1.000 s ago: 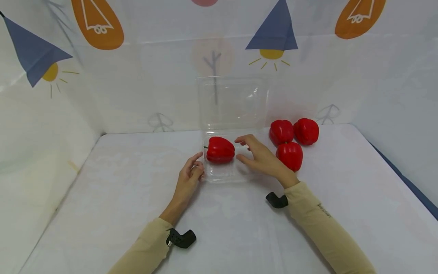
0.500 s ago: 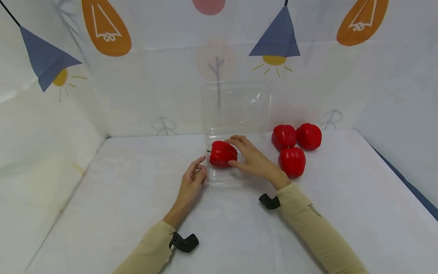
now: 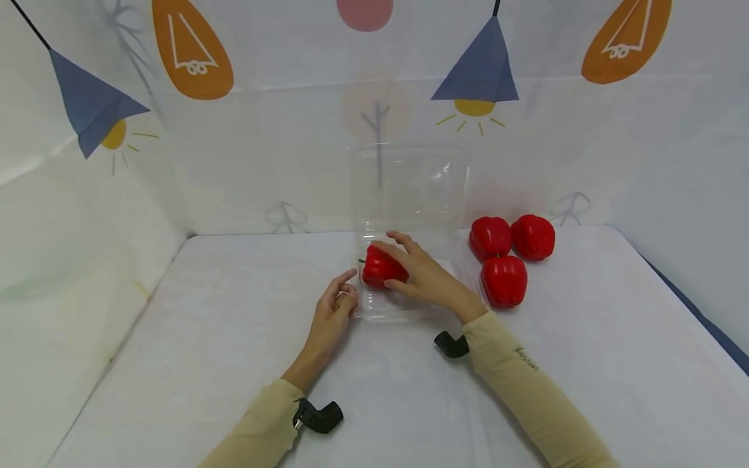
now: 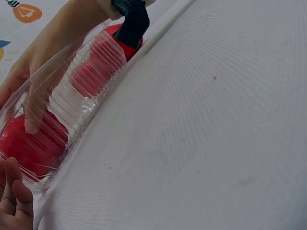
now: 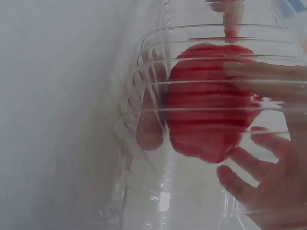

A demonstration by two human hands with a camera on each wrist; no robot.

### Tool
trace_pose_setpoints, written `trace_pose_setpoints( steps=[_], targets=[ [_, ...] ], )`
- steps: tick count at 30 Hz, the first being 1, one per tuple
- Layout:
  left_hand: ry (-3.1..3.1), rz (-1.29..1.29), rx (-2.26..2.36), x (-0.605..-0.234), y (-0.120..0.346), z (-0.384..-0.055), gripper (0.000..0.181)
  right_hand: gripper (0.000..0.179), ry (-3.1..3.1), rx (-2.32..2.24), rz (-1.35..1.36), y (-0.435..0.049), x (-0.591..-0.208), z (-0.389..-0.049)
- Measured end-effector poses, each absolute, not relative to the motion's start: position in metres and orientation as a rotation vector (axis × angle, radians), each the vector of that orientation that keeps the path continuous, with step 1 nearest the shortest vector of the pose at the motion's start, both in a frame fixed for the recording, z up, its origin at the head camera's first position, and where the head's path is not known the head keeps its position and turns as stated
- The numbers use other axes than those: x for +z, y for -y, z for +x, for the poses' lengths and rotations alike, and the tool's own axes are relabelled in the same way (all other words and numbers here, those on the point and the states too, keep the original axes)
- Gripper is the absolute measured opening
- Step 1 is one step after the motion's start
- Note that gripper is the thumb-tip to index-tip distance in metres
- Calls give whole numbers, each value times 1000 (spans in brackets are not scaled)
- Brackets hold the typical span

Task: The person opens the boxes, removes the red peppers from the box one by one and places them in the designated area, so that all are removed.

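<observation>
A red bell pepper (image 3: 374, 272) with a green stem lies on its side in the left part of a clear plastic clamshell container (image 3: 386, 312). The container's lid (image 3: 409, 182) stands raised at the back. My right hand (image 3: 430, 278) reaches over the container and holds the pepper, thumb (image 4: 34, 115) on the near side and fingers over the top and far side. My left hand (image 3: 329, 318) is at the container's left side, index finger extended to the wall and the other fingers bent. In the right wrist view the pepper (image 5: 206, 105) shows through ridged clear plastic.
Several red bell peppers (image 3: 504, 281) stand close together to the right of the container. A white cloth covers the table (image 3: 386, 403), and a white printed curtain (image 3: 281, 149) hangs behind it. A black wrist camera (image 3: 452, 344) sits on each sleeve.
My right hand has moved left from the gap beside the pepper and closed around it. My left hand has stayed at the container's side. The head view has shifted slightly.
</observation>
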State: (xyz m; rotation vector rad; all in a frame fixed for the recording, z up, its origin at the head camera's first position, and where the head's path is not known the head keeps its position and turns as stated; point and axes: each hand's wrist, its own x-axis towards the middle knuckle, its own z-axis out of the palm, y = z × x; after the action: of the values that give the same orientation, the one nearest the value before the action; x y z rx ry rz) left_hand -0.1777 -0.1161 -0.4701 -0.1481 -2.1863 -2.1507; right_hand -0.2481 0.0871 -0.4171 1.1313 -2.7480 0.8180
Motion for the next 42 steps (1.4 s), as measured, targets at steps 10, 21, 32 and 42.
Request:
trace_pose_setpoints(
  steps=[10,21,32,42],
  targets=[
    [2176,-164,-2152,-469,115,-177,44,76,2758,730,1224,-82,-421,-247],
    [2163,-162,-2178,-472,115,-178,43,66,2722,661,1167,-80,-418,-242],
    [2177,-152,-2154,-468,115,-176,44,66,2721,687,1056,-86,-411,-243],
    [2216,-119,-2139,-469,116,-176,44,73,2692,848,1047,-102,-394,-239]
  ],
)
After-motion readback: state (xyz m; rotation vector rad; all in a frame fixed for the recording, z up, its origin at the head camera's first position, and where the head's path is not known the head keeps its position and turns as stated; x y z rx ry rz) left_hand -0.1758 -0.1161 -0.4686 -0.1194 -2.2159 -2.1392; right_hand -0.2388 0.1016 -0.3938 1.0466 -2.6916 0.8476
